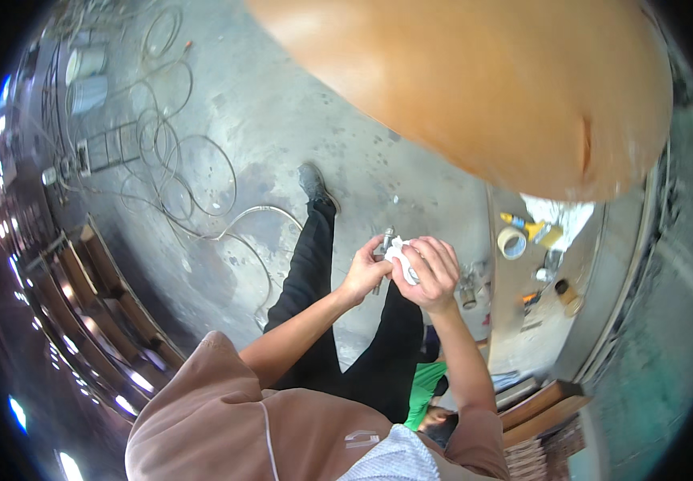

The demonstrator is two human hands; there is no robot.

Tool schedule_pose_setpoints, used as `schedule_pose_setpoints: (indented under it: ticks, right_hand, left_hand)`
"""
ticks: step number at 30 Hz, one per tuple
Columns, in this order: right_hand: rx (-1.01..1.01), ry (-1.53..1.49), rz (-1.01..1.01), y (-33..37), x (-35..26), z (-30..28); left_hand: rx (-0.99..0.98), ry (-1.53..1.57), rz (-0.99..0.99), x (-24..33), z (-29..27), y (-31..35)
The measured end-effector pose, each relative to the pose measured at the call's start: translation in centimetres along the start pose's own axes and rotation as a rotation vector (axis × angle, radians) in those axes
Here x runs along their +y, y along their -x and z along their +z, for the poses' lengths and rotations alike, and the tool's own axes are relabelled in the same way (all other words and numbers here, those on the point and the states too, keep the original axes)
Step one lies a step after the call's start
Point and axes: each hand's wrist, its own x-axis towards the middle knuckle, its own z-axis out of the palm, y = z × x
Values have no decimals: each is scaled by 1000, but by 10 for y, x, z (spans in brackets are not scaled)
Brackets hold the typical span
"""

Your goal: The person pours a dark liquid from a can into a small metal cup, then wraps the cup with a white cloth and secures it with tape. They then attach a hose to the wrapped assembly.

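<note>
My left hand (365, 272) is closed round a small silver metal tool (388, 234). One end sticks up past the fingers and a bit shows below; its exact kind is hidden by the hands. Close beside it, my right hand (430, 274) is wrapped round a crumpled white wad (401, 258), cloth or paper, pressed against the metal tool. Both hands are in front of my body, above my thighs and the grey floor.
A large, smooth orange-brown curved form (490, 88) fills the upper right. The bench (515, 313) on the right bears a tape roll (511, 242) and a yellow-handled brush (540, 230). Hoses (226, 228) coil across the left floor. A person in green (426, 393) is close by, below.
</note>
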Motion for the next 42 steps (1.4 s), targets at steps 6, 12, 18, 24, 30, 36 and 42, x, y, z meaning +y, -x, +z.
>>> schedule_pose_setpoints:
  ticks: [6,12,18,24,30,36,42]
  right_hand:
    - [-203,-77,-73,-152,-105,127]
    - [-288,-282,-265,-280,-184,246]
    - [-587,-267,-182,-371,-244,337]
    - [-572,-745,469,-469,-196,446]
    - [-582,-519,1228,-574,-64,560]
    - [-549,-359,1374,-647,-4,715]
    - [-808,-244,1265,-667,0,979]
  left_hand:
    - [240,44,142,108,-174,13]
    - [369,88,154,202,-316,34]
    - [489,109,208,263,-452,21]
    - [761,653,316,262,-586,13]
    - [915,1079,155,247,-659,36]
    - [901,1409,12,261,-734,11]
    - [981,1561,39,323,-838,-44]
